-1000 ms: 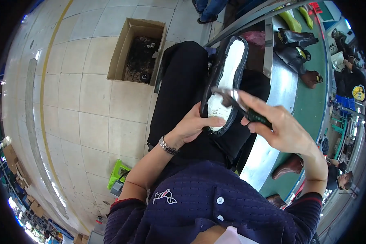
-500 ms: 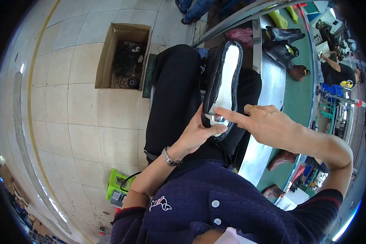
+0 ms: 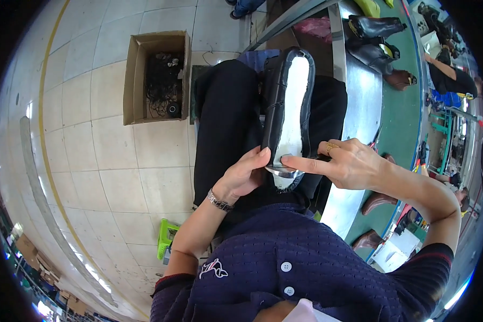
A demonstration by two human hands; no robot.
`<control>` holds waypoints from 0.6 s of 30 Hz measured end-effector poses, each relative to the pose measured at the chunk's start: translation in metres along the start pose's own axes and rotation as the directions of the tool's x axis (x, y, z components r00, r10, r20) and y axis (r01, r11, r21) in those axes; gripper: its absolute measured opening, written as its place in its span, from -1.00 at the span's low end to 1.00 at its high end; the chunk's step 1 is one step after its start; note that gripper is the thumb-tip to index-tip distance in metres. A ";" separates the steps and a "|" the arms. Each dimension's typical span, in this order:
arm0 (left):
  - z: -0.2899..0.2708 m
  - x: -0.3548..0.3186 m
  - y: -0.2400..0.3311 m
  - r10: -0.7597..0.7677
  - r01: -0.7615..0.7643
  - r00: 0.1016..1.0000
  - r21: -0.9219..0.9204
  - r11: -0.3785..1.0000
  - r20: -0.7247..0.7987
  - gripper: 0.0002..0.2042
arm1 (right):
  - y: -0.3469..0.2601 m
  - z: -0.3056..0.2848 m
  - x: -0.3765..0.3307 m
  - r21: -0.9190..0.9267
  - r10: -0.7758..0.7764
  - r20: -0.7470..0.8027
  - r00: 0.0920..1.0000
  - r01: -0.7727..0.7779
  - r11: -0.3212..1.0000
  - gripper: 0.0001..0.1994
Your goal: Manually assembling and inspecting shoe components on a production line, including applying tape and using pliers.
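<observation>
The left hand [image 3: 247, 174] has its grip closed on the heel end of the shoe [image 3: 287, 107], thumb up along the near edge and the other fingers hidden behind the upper. The right hand [image 3: 349, 163] is curled narrow, seemingly around a dark tool handle that barely shows. I cannot tell what the tool is. Its forefinger lies straight out and presses on a curved metal piece [image 3: 282, 170] at the heel of the pale insole [image 3: 292, 102].

The shoe lies sole-up along the person's lap, toe pointing away, resting on dark trousers [image 3: 220, 118]. It is black, with the insole bare from toe to heel.

To do this step well, I would say the left hand should keep the heel braced against the thigh so the shoe cannot twist, while the forefinger bears down squarely on the metal piece, not on its edge, where it could slip off. The thumb sits close to that spot and is best kept just clear of it.

To the right runs a steel-edged counter [image 3: 359, 107] with a green belt [image 3: 408, 102]. On it stand black boots [image 3: 373, 27] at the far end and brown shoes [image 3: 378, 201] nearer. On the tiled floor [image 3: 91, 150] to the left sits an open cardboard box [image 3: 155, 75] with dark scraps inside, and a small green stool [image 3: 166, 236] stands near the person's elbow.
</observation>
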State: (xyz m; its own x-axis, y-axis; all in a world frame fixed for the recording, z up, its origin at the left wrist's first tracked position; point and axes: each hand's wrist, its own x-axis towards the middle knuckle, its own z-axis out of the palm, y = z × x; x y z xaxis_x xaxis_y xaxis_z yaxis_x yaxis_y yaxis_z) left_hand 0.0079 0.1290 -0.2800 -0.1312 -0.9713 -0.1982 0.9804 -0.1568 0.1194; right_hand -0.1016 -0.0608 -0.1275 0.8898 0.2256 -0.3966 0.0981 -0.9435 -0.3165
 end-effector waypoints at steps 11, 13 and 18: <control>0.024 0.013 -0.013 0.183 -0.177 0.975 0.061 0.982 -0.122 -0.58 | -0.024 0.031 -0.026 -0.096 0.110 -0.249 0.962 -0.137 0.986 -0.15; 0.029 0.014 -0.016 0.240 -0.229 0.956 0.086 0.970 -0.167 -0.60 | -0.037 0.020 -0.024 -0.089 0.159 -0.239 0.958 -0.185 0.979 -0.22; 0.019 0.014 -0.012 0.325 -0.253 0.916 0.289 0.924 -0.237 -0.64 | -0.056 -0.064 -0.022 0.019 0.233 0.016 0.972 -0.233 0.972 -0.33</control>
State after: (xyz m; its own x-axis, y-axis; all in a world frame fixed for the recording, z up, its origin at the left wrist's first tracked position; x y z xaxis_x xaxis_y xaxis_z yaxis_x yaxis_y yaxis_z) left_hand -0.0083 0.1143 -0.2654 0.2329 -0.8978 -0.3737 0.8962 0.0489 0.4410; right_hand -0.0984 -0.0283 -0.0459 0.8811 0.0037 -0.4729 -0.1203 -0.9653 -0.2317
